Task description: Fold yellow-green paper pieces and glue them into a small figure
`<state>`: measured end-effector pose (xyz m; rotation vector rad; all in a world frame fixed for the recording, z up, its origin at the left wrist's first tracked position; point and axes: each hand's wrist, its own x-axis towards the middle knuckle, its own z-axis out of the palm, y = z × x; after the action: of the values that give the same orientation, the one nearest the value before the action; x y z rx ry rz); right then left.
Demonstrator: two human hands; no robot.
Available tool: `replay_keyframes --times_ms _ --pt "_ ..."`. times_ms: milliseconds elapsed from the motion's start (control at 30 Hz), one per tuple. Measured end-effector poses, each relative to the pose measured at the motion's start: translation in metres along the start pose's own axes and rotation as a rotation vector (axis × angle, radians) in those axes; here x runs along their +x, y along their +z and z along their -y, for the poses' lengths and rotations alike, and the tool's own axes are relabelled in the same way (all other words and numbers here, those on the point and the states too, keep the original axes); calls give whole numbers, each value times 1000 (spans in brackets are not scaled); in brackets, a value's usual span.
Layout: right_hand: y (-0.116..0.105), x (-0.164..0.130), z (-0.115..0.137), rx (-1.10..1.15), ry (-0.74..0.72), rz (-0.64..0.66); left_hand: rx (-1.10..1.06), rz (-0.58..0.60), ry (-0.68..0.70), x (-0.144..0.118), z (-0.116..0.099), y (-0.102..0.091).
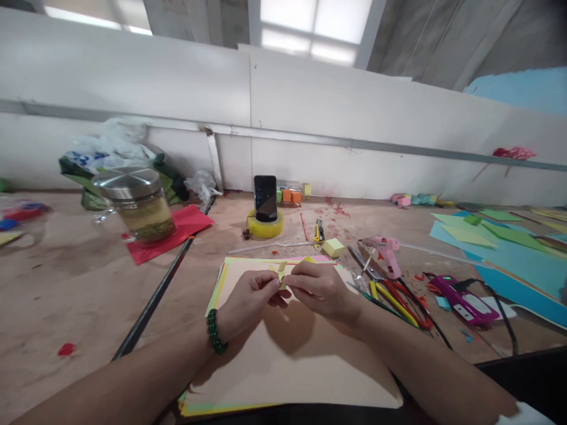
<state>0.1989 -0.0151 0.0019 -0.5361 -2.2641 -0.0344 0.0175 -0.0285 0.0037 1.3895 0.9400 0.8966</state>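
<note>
A small pale yellow piece of paper [282,271], with flaps standing up, is pinched between my two hands. My left hand [252,295], with a green bead bracelet on its wrist, grips it from the left with thumb and fingers. From the right, my right hand [325,289] closes its fingertips on the same piece and hides part of it. Both hands are over a stack of coloured paper sheets [283,366], the top one cream. Just behind the right hand, a pale yellow paper cube [333,247] rests at the stack's far edge.
Right of the stack lie scissors [365,262], yellow-handled pliers [398,307], a pink glue gun [386,254] and a purple device [465,300]. A phone [266,198] stands on a tape roll [264,226]. A glass mug [144,206] sits on red paper [192,223].
</note>
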Motion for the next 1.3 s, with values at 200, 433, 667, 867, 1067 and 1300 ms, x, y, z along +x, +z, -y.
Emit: replay_keyframes --times_ms 200,433,667,867,1067,1300 --pt "-5 1 -1 -61 -34 65 -23 29 10 -1 -1 -2" --pt "1 0 -6 585 470 -23 34 14 84 1 1 -1" --pt "14 1 -4 733 750 -5 130 8 192 -1 4 5" --pt "13 -1 1 664 710 7 198 39 203 -10 -5 3" --pt "15 -3 -4 578 544 -151 -5 51 121 -3 -5 1" --pt "-6 3 -9 527 471 -149 -12 -66 103 5 0 -5"
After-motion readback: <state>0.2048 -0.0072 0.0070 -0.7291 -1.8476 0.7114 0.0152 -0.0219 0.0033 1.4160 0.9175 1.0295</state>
